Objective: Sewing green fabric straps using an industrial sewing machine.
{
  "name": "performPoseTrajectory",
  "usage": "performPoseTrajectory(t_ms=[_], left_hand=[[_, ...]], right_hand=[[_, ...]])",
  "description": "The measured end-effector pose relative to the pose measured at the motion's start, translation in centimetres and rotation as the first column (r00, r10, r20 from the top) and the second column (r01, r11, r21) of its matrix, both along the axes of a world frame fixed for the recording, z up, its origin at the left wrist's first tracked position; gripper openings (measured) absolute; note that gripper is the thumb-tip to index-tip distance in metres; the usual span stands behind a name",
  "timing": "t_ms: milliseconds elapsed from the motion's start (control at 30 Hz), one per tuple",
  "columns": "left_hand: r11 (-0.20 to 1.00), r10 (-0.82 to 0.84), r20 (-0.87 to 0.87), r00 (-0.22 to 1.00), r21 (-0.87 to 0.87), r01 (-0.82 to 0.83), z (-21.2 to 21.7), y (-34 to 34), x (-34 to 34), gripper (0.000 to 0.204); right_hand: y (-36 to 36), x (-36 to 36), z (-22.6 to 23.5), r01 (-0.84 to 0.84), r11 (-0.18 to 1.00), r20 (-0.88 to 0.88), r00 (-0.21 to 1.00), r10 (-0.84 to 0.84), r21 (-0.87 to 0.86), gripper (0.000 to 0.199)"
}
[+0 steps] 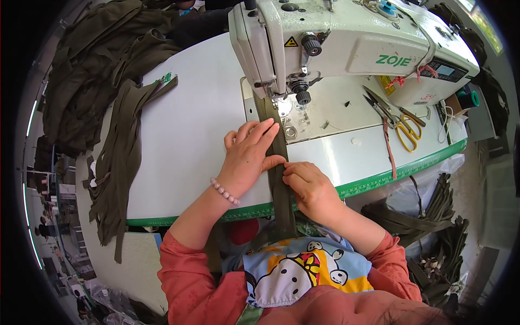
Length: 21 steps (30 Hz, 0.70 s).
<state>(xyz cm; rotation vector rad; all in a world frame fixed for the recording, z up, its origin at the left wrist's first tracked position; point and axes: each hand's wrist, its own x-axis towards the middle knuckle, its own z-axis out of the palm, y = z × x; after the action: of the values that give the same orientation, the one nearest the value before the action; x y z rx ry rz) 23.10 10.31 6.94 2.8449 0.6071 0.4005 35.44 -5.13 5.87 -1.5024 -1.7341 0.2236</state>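
A long dark olive fabric strip (280,203) runs from under the needle area of a white sewing machine (336,43) toward me, over the table's front edge and down to my lap. My left hand (246,157) lies on the strip just in front of the machine, fingers stretched out toward the needle and thumb pointing right. Close beside that thumb, my right hand (311,189) has its fingertips pinched on the strip's right edge. The presser foot is partly hidden behind the machine head and its knobs.
Yellow-handled scissors (392,116) and a reddish cloth strip (388,146) lie right of the needle plate. More olive strips (122,157) drape over the table's left side, near a large olive fabric pile (103,59). A green measuring edge (374,183) borders the white tabletop (184,135).
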Motion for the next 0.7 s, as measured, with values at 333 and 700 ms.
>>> performPoseTrajectory(t_ms=[333,700], left_hand=[[0.998,0.067,0.032,0.997,-0.02,-0.066,-0.7,0.0,0.0,0.057],[0.995,-0.067,0.322,0.944,-0.053,0.089,-1.4,-8.9,-7.4,0.035]], right_hand=[[0.8,-0.4,-0.5,0.107,0.994,-0.069,0.992,-0.106,0.011,0.032],[-5.2,-2.6,-2.6,0.164,0.965,-0.144,0.98,-0.136,0.203,0.028]])
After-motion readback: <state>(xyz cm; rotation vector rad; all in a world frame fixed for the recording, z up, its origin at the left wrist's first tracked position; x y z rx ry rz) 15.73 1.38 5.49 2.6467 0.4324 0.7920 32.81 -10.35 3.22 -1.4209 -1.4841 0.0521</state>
